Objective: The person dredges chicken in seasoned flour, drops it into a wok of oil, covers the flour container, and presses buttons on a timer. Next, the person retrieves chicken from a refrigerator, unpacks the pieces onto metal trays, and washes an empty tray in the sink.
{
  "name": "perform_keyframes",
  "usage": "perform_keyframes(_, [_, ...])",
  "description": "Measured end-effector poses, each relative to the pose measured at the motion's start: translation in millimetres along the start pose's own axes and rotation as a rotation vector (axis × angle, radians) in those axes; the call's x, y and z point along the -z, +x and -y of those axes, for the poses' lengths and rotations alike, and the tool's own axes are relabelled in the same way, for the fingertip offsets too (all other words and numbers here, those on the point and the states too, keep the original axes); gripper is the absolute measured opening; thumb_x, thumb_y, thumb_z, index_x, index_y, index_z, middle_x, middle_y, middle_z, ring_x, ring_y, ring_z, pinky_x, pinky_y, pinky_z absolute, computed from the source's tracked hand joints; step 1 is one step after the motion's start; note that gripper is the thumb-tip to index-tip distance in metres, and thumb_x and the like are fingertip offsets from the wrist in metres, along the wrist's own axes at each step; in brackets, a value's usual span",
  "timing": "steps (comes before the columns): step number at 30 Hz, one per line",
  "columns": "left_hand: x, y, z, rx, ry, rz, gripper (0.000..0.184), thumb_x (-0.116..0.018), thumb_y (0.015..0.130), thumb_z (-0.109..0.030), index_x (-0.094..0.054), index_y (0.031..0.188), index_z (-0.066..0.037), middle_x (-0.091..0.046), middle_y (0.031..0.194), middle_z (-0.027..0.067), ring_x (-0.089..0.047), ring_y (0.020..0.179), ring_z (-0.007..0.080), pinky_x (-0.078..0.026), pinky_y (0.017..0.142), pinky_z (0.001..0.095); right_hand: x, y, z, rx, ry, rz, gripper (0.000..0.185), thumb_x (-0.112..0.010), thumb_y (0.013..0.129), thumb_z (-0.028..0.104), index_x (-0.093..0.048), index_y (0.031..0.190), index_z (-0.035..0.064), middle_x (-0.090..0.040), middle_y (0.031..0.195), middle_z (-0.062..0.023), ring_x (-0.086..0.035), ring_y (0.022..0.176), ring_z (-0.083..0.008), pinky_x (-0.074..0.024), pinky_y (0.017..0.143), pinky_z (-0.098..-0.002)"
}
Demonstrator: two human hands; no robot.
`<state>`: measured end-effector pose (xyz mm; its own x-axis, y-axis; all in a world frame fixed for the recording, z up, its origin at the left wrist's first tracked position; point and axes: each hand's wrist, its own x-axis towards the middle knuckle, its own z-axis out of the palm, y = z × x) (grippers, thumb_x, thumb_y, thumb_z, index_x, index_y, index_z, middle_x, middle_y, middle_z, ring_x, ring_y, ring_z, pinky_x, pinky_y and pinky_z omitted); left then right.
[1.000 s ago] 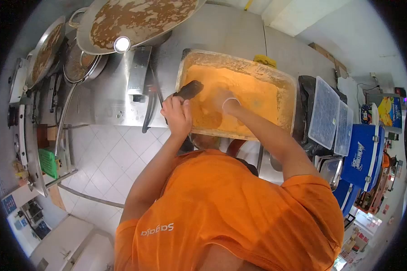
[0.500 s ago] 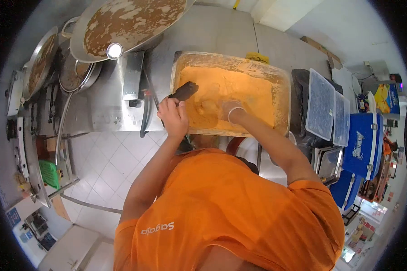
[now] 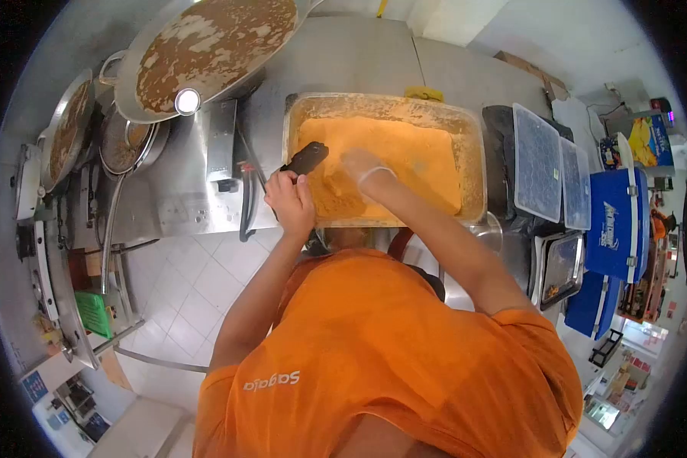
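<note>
My left hand [image 3: 290,203] is closed around a flat black tool [image 3: 308,157], whose wide end reaches over the left rim of a large rectangular tub [image 3: 475,156]. What kind of tool it is I cannot make out. Orange powder [image 3: 420,156] fills the tub, with darker, rougher powder near the front left. In a clear plastic glove, my right hand [image 3: 366,169] is over or in the powder left of the tub's middle, a short way from the black tool. Its fingers are blurred against the powder, so their pose is unclear.
A big pan [image 3: 214,57] of brown, foamy liquid stands at the back left, near a smaller pot [image 3: 126,145] with a long handle. Clear plastic lids [image 3: 538,162] and metal trays [image 3: 561,267] lie on the right, before a blue cooler [image 3: 617,225]. A yellow cloth [image 3: 424,94] lies behind the tub.
My right hand has moved left and slightly back across the powder, towards the black tool. My left hand keeps its hold at the tub's left rim. The whole view has shifted slightly.
</note>
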<state>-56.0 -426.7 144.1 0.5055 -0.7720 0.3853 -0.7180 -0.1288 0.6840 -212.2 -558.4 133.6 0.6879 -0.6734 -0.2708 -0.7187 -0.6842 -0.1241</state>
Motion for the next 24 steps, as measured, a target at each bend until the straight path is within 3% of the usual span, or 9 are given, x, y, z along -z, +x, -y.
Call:
perform_keyframes(2, [1,3,0,-0.015,-0.010,-0.006,0.017,-0.056,0.095,-0.022,-0.054,0.098,-0.005,-0.055,0.102,0.0133,-0.050,0.102,0.0352,-0.033,0.084,0.0476,13,6,13,0.041,-0.018,0.029,0.018,-0.063,0.085,0.014,-0.070,0.098,0.0049,-0.069,0.103,-0.0192,-0.067,0.096,-0.0375,-0.0547,0.081,-0.0450])
perform_keyframes(5, [0,0,1,-0.020,-0.017,-0.022,0.017,-0.056,0.095,-0.022,-0.053,0.099,-0.005,-0.055,0.103,0.0135,-0.050,0.103,0.0353,-0.033,0.085,0.0475,-32,27,-4,0.396,-0.018,-0.214,0.021,-0.060,0.087,0.016,-0.070,0.102,0.0053,-0.069,0.104,-0.0185,-0.067,0.096,-0.0364,-0.0545,0.082,-0.0433])
perform_keyframes(8, [-1,0,4,-0.024,-0.026,-0.023,0.017,-0.056,0.095,-0.021,-0.053,0.100,-0.005,-0.055,0.104,0.0137,-0.050,0.104,0.0353,-0.033,0.085,0.0475,15,32,15,0.229,-0.096,0.361,0.023,-0.060,0.089,0.019,-0.070,0.106,0.0082,-0.069,0.109,-0.0157,-0.067,0.101,-0.0330,-0.0534,0.085,-0.0422])
perform_keyframes(12, [1,1,7,-0.021,-0.044,-0.031,0.017,-0.058,0.094,-0.021,-0.054,0.100,-0.005,-0.055,0.107,0.0140,-0.049,0.106,0.0351,-0.033,0.086,0.0480,-3,24,-24,0.338,0.149,0.044,0.025,-0.054,0.093,0.022,-0.070,0.110,0.0104,-0.069,0.113,-0.0132,-0.067,0.102,-0.0320,-0.0526,0.087,-0.0426])
perform_keyframes(14, [0,-1,7,-0.010,-0.043,-0.025,0.017,-0.058,0.094,-0.021,-0.054,0.100,-0.005,-0.055,0.108,0.0143,-0.049,0.107,0.0351,-0.033,0.087,0.0483,-30,11,-55,0.493,0.289,0.043,0.027,-0.052,0.095,0.023,-0.069,0.112,0.0104,-0.069,0.114,-0.0124,-0.067,0.101,-0.0330,-0.0529,0.087,-0.0428])
perform_keyframes(17, [0,-1,7,-0.013,-0.023,-0.008,0.017,-0.058,0.094,-0.021,-0.054,0.100,-0.006,-0.055,0.108,0.0147,-0.048,0.107,0.0354,-0.033,0.087,0.0487,-46,-26,-62,0.713,0.197,0.056,0.027,-0.053,0.094,0.023,-0.069,0.111,0.0095,-0.070,0.110,-0.0147,-0.068,0.096,-0.0364,-0.0531,0.087,-0.0436])
perform_keyframes(20, [0,-1,7,-0.020,-0.015,-0.011,0.017,-0.058,0.093,-0.021,-0.054,0.100,-0.006,-0.055,0.107,0.0148,-0.048,0.107,0.0355,-0.033,0.088,0.0488,19,-53,-7,0.337,0.027,0.389,0.026,-0.055,0.093,0.023,-0.068,0.111,0.0099,-0.071,0.103,-0.0159,-0.067,0.096,-0.0385,-0.0526,0.088,-0.0450])
perform_keyframes(23, [-1,0,7,-0.031,-0.021,-0.025,0.017,-0.058,0.093,-0.021,-0.054,0.099,-0.005,-0.055,0.106,0.0146,-0.048,0.107,0.0353,-0.033,0.087,0.0487,-13,-37,-10,0.447,-0.173,0.413,0.027,-0.055,0.092,0.023,-0.066,0.113,0.0084,-0.071,0.098,-0.0166,-0.066,0.095,-0.0398,-0.0525,0.087,-0.0473])
perform_keyframes(24, [0,0,6,-0.028,-0.026,-0.017,0.017,-0.058,0.093,-0.021,-0.054,0.099,-0.005,-0.055,0.106,0.0145,-0.048,0.107,0.0353,-0.033,0.086,0.0485,-5,-37,-10,0.417,-0.083,0.363,0.028,-0.055,0.092,0.023,-0.065,0.113,0.0079,-0.071,0.100,-0.0164,-0.066,0.095,-0.0399,-0.0526,0.088,-0.0476])
